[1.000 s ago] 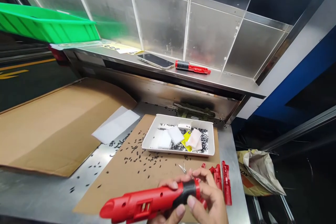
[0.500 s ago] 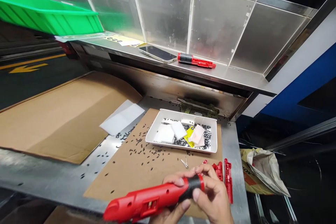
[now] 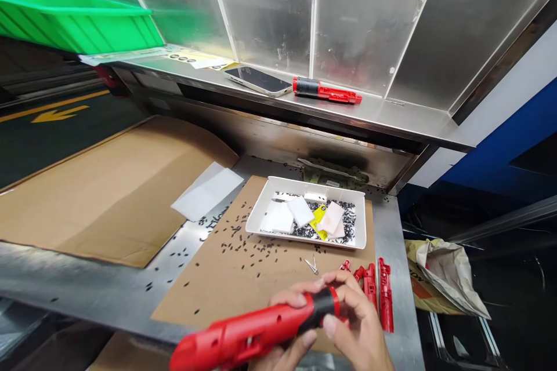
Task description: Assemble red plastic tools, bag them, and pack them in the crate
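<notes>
A red plastic tool housing [image 3: 243, 333] with a black band near its right end lies across the front of the view, held in both hands. My left hand [image 3: 298, 348] is wrapped around its middle, partly hidden behind it. My right hand [image 3: 359, 319] grips the banded end between thumb and fingers. Just beyond the right hand, several red plastic parts [image 3: 385, 295] rest at the bench's right side. Small metal tweezers or a clipper-like tool [image 3: 311, 266] lie on the cardboard sheet [image 3: 209, 290].
A white tray [image 3: 304, 240] holds many small black pieces, white pads and a yellow label. More black pieces are scattered on the cardboard and metal bench. On the shelf are a phone [image 3: 259, 79], another red-and-black housing [image 3: 326, 91] and a green bin [image 3: 82, 29].
The view has shifted slightly, so the bench and tray sit a little farther right. Both hands still hold the housing, which has turned slightly.
</notes>
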The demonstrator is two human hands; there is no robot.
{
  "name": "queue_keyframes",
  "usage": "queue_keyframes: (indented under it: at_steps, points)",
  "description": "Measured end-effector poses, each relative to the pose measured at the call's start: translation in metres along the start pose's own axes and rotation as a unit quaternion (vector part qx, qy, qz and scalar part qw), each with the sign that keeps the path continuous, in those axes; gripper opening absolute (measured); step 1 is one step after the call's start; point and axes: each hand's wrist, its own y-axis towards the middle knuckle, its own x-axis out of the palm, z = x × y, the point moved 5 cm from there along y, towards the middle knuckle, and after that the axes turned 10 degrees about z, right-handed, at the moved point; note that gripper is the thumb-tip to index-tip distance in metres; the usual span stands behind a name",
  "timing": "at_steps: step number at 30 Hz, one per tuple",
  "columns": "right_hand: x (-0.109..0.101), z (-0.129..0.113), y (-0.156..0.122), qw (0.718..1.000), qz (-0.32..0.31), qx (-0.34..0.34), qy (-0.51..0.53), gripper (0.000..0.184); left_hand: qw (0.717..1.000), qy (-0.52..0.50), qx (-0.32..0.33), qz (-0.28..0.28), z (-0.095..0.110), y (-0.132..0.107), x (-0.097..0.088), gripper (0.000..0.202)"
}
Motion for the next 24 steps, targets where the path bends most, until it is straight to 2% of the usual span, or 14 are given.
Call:
queue_keyframes:
  at_steps: [3,7,13,19,24]
  points:
    - [-0.013,-0.001,-0.003,0.998,0.058,0.007,-0.029,0.031,0.995,-0.046,-0.066,0.061,-0.007,0.004,-0.009,0.039]
    - [-0.029,-0.013,-0.006,0.978,0.143,-0.069,-0.135,0.04,0.975,-0.11,-0.169,0.093,-0.019,0.0,-0.017,0.052]
    - [-0.025,-0.022,-0.018,0.951,0.192,-0.113,-0.214,0.031,0.965,-0.154,-0.196,0.083,-0.015,-0.001,-0.012,0.048]
    - [-0.012,-0.01,-0.02,0.967,0.133,-0.093,-0.198,0.027,0.976,-0.13,-0.173,0.036,-0.006,0.002,-0.008,0.06]
    - [0.011,0.0,-0.023,0.991,0.05,-0.058,-0.11,0.04,0.972,-0.142,-0.184,0.038,-0.01,0.001,-0.007,0.06]
